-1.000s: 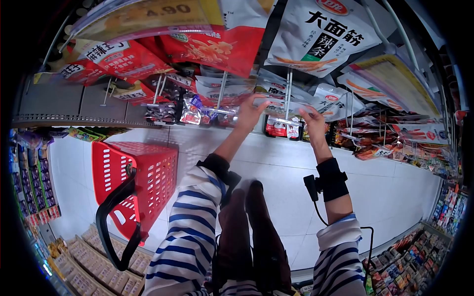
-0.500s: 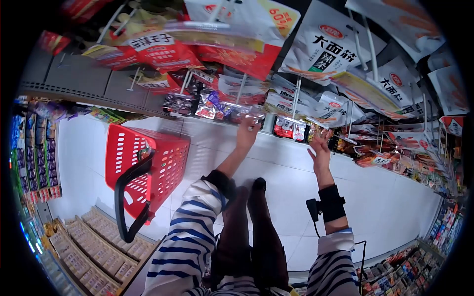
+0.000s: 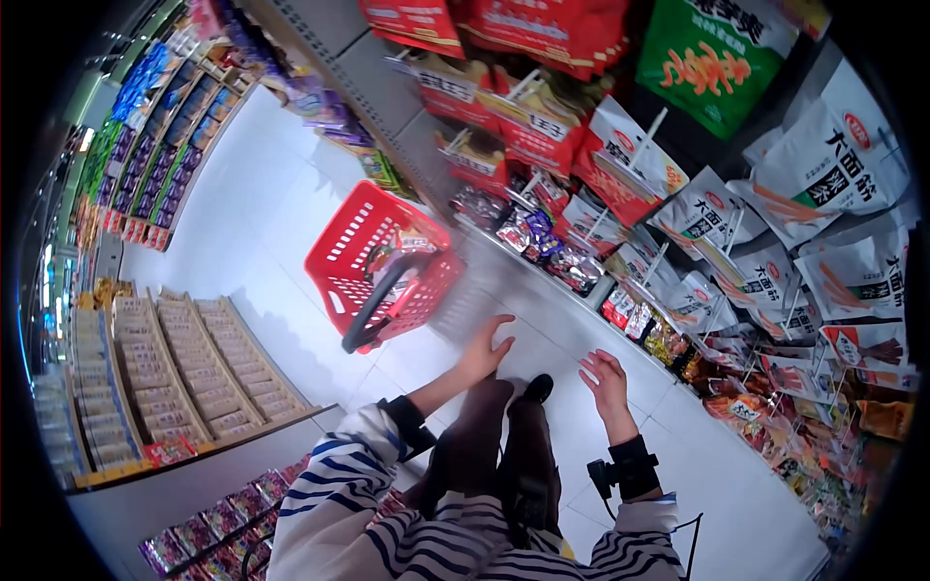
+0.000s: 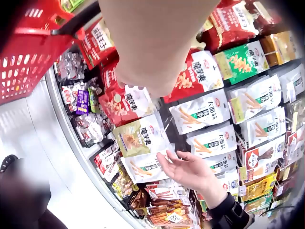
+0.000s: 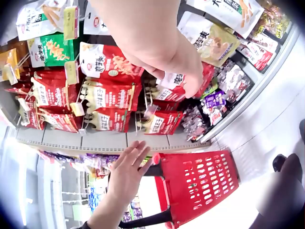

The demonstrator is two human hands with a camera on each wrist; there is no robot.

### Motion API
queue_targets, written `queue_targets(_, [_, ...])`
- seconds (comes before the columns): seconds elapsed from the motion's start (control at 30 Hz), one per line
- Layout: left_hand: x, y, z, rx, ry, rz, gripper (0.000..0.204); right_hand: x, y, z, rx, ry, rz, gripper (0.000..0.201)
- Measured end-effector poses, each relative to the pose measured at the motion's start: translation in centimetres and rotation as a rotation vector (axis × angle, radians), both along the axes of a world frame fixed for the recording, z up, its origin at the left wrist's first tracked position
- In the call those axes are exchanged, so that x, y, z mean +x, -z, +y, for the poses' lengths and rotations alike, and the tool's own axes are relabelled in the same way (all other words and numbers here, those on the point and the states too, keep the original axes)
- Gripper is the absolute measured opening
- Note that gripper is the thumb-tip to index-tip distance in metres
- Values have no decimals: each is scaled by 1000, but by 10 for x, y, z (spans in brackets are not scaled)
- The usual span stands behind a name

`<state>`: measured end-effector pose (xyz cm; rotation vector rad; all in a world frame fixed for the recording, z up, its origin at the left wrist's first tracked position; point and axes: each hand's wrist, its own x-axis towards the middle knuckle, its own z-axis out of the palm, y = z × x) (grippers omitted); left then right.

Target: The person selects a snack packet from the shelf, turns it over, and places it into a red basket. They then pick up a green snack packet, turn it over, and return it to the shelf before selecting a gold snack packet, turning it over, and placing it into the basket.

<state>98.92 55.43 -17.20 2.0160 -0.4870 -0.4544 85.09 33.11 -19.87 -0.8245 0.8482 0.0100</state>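
In the head view my left hand [image 3: 484,351] is held out above the floor, thumb apart from the straight fingers, with nothing in it. The red shopping basket [image 3: 327,254] stands just beyond it on the floor, its black handle [image 3: 378,305] tipped toward me. A red-and-white packet [image 3: 413,240] lies inside. Away from the rack, my right hand [image 3: 607,384] hangs in the air with loosely bent, empty fingers. The left wrist view also shows the right hand [image 4: 188,171] bare, in front of white snack pouches [image 4: 214,140].
Along the right runs a rack of hanging snack pouches [image 3: 843,174], with small packets [image 3: 572,268] in low bins below. Slanted shelves of pale packs [image 3: 189,363] stand at the left. White floor tiles [image 3: 262,184] stretch down the aisle past the basket.
Both hands have drawn back from the low part of the rack. The head view has swung left, so the basket now appears nearer the middle and the packet inside shows.
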Motion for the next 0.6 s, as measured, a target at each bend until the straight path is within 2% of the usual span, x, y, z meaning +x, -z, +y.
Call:
queue_targets(0.07, [1, -49, 27, 27, -16, -107, 35, 4, -14, 16, 28, -50, -33, 27])
queue_targets(0.17, [12, -78, 73, 72, -81, -374, 35, 19, -32, 49, 96, -103, -53, 26])
queue_targets(0.3, [23, -89, 129, -51, -346, -234, 34, 53, -54, 105, 113, -216, -60, 25])
queue_targets(0.33, [24, -102, 136, -178, -435, -87, 31, 65, -58, 120, 114, -238, -60, 24])
queue_targets(0.47, [37, -113, 187, -254, -553, 51, 28, 110, -60, 184, 123, -311, -94, 27])
queue_targets(0.6, [59, -111, 245, -272, -511, -71, 27, 156, -78, 257, 116, -286, -51, 28])
